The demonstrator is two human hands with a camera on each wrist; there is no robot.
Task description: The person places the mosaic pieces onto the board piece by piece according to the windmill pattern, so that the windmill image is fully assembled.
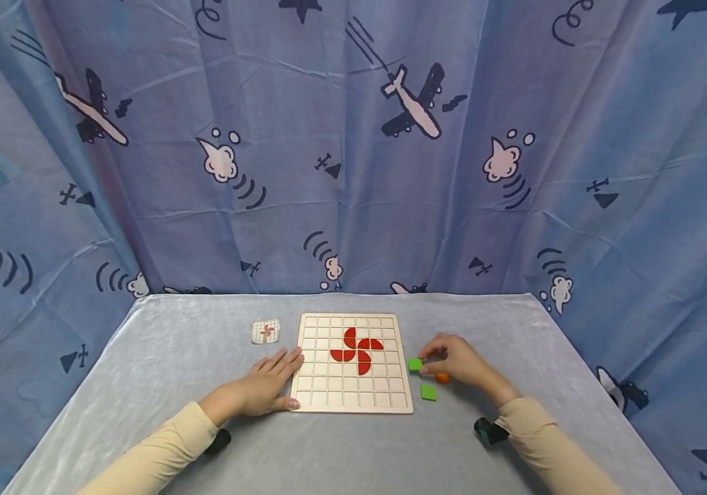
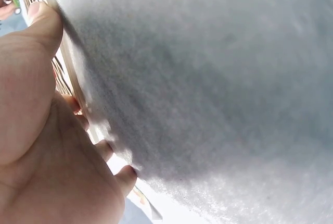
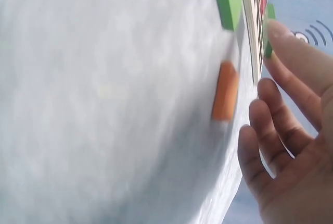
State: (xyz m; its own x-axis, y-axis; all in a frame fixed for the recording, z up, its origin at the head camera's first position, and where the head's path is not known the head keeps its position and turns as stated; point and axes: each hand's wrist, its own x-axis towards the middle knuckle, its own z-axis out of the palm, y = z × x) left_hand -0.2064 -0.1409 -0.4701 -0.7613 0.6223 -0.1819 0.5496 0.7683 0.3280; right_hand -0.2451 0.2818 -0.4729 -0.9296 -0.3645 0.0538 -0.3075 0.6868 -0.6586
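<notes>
A square wooden grid board (image 1: pixel 322 397) lies on the table, with red petal-shaped pieces (image 1: pixel 363 363) set on it like a pinwheel. My left hand (image 1: pixel 257 390) rests along the board's left edge, fingers straight and thumb at the near corner. Just off the right edge, my right hand (image 1: pixel 461 361) pinches a green square tile (image 1: pixel 414 365) between thumb and index finger; in the right wrist view this tile (image 3: pixel 269 47) appears raised at the fingertips. A second green tile (image 1: pixel 429 392) lies nearer me. An orange piece (image 1: pixel 442 378) sits below the right hand, partly covered by it.
A small pattern card (image 1: pixel 265 331) showing a pinwheel on a grid lies left of the board's far corner. Pale cloth covers the table (image 1: pixel 353 454). Behind and at both sides hangs a blue curtain (image 1: pixel 279 227) printed with airplanes.
</notes>
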